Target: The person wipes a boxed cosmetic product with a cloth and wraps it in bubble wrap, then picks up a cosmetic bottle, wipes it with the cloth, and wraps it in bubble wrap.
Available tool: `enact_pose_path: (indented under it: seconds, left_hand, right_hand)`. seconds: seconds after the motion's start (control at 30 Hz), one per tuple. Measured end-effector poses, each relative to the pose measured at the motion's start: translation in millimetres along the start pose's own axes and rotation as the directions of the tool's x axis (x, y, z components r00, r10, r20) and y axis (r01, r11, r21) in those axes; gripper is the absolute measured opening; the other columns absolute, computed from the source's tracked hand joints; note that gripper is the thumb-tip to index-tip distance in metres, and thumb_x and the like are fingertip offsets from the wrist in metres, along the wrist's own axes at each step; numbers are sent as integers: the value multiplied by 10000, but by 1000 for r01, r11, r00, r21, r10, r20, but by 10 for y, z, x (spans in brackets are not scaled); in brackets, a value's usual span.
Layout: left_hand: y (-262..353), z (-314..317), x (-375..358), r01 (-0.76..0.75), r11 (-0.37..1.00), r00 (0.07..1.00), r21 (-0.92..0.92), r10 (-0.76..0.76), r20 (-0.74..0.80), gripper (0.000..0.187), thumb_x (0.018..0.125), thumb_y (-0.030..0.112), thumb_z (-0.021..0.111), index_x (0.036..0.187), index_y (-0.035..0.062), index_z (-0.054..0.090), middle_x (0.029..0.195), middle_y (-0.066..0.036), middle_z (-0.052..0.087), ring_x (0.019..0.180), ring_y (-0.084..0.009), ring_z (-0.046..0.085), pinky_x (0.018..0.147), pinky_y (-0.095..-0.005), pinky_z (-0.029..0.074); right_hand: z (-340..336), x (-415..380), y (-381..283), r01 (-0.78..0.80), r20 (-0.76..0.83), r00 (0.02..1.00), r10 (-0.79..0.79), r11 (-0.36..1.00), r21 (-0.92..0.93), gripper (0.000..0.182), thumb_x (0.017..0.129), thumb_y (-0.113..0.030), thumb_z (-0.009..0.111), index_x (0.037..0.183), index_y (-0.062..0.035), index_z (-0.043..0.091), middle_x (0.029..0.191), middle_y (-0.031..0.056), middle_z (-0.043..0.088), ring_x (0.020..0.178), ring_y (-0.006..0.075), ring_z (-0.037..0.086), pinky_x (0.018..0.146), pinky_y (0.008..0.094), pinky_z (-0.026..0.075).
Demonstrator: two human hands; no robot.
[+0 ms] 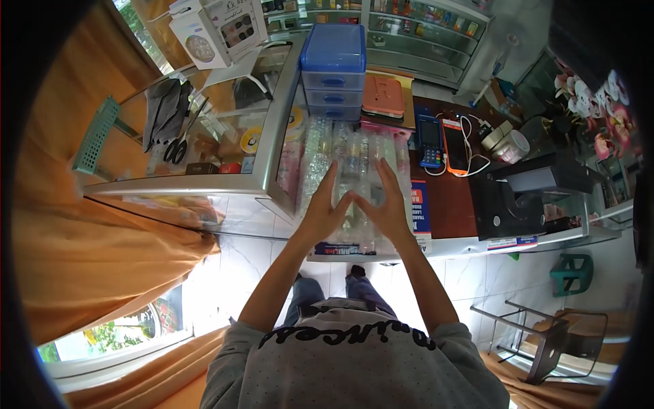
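A sheet of see-through bubble wrap (315, 153) covers the counter in front of me, with long rolled or folded lengths of it side by side. My left hand (325, 210) is over its left half, fingers stretched forward and together, thumb pointing inward. Opposite it, my right hand (386, 204) has the same shape, also with straight fingers. The two thumb tips meet or nearly meet in the middle, so the hands frame part of the wrap. Neither hand grips anything. Printed paper (337, 249) shows beneath the wrap at the counter's front edge.
A blue drawer box (334, 49) stands behind the wrap, beside an orange case (383, 95). To the right lie a blue card terminal (430, 140), an orange phone (454, 146) with white cables and a black stand (511, 204). Scissors (178, 144) rest on the glass case at left.
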State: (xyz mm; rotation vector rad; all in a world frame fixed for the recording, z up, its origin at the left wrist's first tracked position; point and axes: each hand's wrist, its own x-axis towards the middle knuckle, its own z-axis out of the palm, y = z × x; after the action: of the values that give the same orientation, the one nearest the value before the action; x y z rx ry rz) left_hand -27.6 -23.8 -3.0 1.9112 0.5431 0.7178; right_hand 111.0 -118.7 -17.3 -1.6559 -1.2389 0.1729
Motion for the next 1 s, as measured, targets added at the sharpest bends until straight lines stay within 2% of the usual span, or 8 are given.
enact_pose_path:
  seconds: [0.2,0.27,0.33,0.37,0.5,0.67,0.73,1.0]
  left_hand:
    - [-7,-468,-380,-56,983,989,-175,79,128,669,926,167,536,1440,-44,163,1477,-259,237,1381,-340,241,1113,-370,211]
    - [49,-764,-517,-81,982,959,-171,124,256,667,929,158,524,1446,-37,149,1487,-255,212,1386,-331,232,1111,-387,219]
    - [83,-1043,-666,-65,976,948,-210,126,293,658,929,129,515,1453,-16,145,1493,-230,219,1390,-311,230,1105,-402,238]
    - [61,-1164,-713,-56,968,938,-244,135,320,648,927,114,513,1457,2,158,1495,-207,229,1391,-301,230,1102,-407,246]
    - [137,-1532,-961,-3,945,918,-326,132,373,630,917,73,513,1463,56,198,1496,-144,258,1385,-276,250,1100,-413,256]
    - [184,-1980,-1146,-39,949,965,-314,117,233,636,906,48,524,1461,71,213,1496,-132,260,1376,-270,268,1106,-410,246]
    - [177,-2200,-1192,-6,955,978,-296,67,197,656,911,-8,467,1475,72,144,1538,-104,152,1424,-232,124,1141,-423,137]
    - [76,-3131,-1573,-38,986,998,-161,29,-60,653,912,11,514,1467,68,174,1518,-125,210,1403,-267,195,1126,-439,194]
  right_hand:
    - [343,-304,-556,-44,-106,993,44,999,3,813,732,-141,762,1407,-26,322,1448,227,310,1342,358,318,1069,417,311]
    - [559,-387,-780,-44,-148,988,41,999,-18,805,735,-122,756,1407,-30,323,1442,216,327,1335,351,334,1058,420,324]
    - [748,-507,-1084,-177,-209,957,203,975,138,764,736,-84,746,1390,-39,354,1421,184,369,1310,327,375,1021,425,362]
    - [860,-541,-1205,-160,-264,947,184,981,109,710,731,-44,735,1355,-49,396,1371,150,425,1236,291,453,955,411,415]
    - [1171,-659,-1550,-81,-325,936,135,982,172,611,731,3,704,1283,-52,447,1244,117,478,1071,232,532,851,358,457]
    - [1433,-601,-1893,-41,-237,967,97,972,232,609,736,10,697,1284,-55,442,1235,109,469,1085,229,528,851,343,460]
    - [1581,-502,-1993,4,-139,990,36,961,276,629,739,-2,703,1302,-57,428,1248,106,464,1120,233,514,868,344,456]
    - [2451,-176,-2494,82,72,989,-128,890,449,739,754,-58,719,1390,-71,342,1384,121,384,1218,251,463,935,373,430]
